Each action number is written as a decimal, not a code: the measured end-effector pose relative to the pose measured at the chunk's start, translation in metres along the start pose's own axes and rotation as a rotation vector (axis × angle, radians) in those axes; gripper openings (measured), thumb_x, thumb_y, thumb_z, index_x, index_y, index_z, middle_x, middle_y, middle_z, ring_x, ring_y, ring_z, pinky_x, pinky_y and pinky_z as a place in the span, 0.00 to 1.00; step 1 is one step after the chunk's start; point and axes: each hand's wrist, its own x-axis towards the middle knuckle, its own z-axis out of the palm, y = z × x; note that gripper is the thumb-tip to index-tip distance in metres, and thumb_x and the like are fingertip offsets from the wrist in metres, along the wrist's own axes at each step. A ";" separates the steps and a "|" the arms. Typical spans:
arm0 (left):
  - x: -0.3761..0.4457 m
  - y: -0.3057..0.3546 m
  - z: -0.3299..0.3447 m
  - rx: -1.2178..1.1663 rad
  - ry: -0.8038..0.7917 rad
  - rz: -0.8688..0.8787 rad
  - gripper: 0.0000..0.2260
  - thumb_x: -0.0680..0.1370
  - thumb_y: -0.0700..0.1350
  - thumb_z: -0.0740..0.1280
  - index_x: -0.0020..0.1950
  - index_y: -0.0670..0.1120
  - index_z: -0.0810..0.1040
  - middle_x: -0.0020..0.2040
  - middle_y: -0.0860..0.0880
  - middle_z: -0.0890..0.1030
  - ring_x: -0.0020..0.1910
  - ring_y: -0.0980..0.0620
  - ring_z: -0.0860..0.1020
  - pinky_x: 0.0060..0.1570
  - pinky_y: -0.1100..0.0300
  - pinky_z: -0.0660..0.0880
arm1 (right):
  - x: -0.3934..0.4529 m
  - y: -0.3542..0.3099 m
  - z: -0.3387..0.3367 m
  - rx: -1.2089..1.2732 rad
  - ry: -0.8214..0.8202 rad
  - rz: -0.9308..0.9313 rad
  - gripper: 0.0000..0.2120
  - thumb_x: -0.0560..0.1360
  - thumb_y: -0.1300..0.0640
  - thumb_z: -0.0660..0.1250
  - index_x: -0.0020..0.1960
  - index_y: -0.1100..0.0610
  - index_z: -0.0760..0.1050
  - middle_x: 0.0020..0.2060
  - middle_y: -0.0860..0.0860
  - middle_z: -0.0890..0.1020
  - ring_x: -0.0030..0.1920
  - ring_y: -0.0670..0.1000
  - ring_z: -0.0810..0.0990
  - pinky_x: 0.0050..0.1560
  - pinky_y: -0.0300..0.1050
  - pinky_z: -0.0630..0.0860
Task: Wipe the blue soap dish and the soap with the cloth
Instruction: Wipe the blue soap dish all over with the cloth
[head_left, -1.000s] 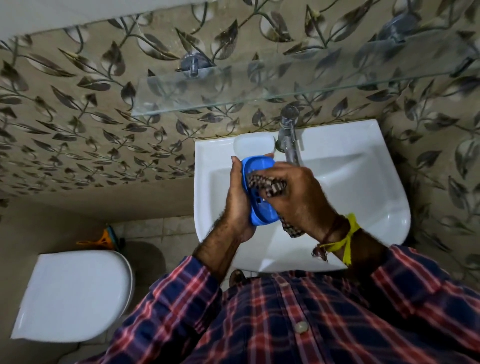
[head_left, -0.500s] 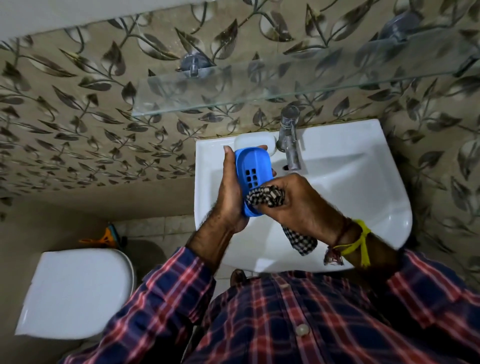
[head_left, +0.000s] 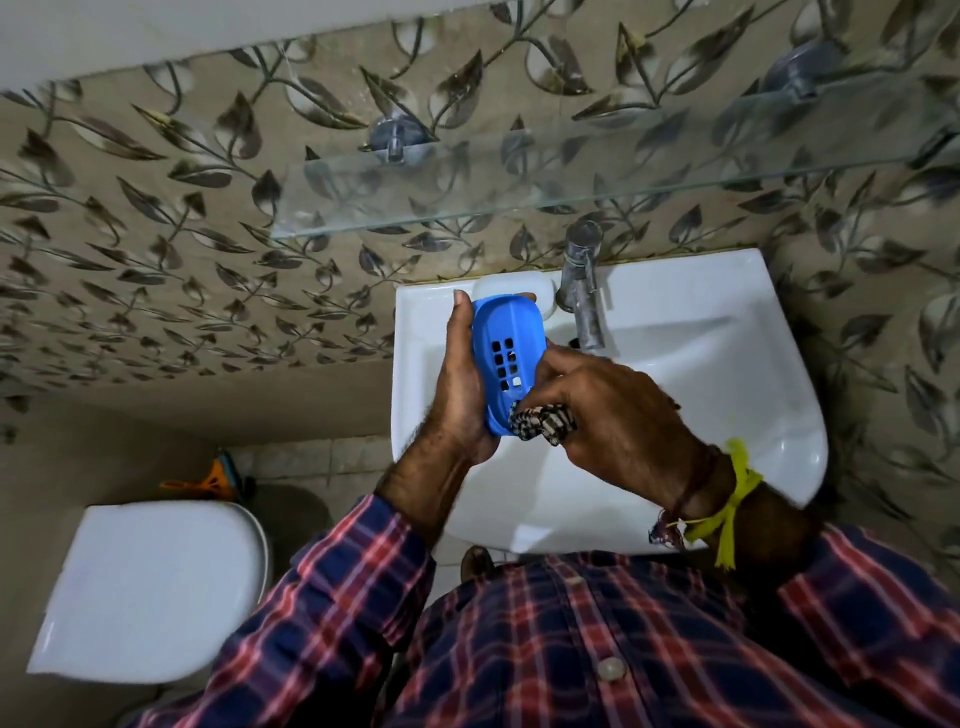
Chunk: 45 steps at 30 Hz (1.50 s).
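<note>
Here the blue soap dish (head_left: 506, 358) stands lengthwise — slotted underside facing the camera.

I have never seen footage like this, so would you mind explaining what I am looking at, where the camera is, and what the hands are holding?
There is no machine here: a person wears a wide-angle camera on the head, looking down past a checked shirt at their own hands over a white sink. The left hand grips a blue soap dish, turned so its slotted base shows. The right hand pinches a checked cloth against the dish's lower end. A white soap lies on the sink's back ledge beside the tap. Above is a glass shelf; at lower left is a closed toilet lid.
</note>
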 end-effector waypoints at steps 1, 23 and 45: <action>0.000 -0.001 0.001 0.013 0.009 0.008 0.34 0.76 0.74 0.51 0.54 0.52 0.87 0.43 0.45 0.84 0.40 0.48 0.82 0.43 0.55 0.79 | 0.002 0.000 -0.002 -0.021 0.050 0.004 0.18 0.69 0.68 0.69 0.51 0.48 0.84 0.46 0.47 0.79 0.45 0.53 0.80 0.38 0.45 0.75; 0.005 0.004 0.000 -0.025 0.051 0.017 0.34 0.75 0.75 0.53 0.47 0.52 0.88 0.40 0.48 0.85 0.36 0.51 0.84 0.37 0.59 0.80 | 0.018 -0.016 0.005 0.123 0.220 0.089 0.12 0.65 0.65 0.67 0.46 0.58 0.83 0.40 0.51 0.82 0.41 0.56 0.80 0.37 0.48 0.77; -0.002 -0.019 0.008 0.005 0.098 0.044 0.31 0.78 0.71 0.53 0.51 0.51 0.88 0.50 0.46 0.88 0.48 0.49 0.86 0.43 0.57 0.82 | 0.031 -0.015 0.006 0.053 0.458 0.221 0.16 0.63 0.66 0.68 0.50 0.57 0.82 0.45 0.51 0.82 0.44 0.57 0.81 0.39 0.48 0.80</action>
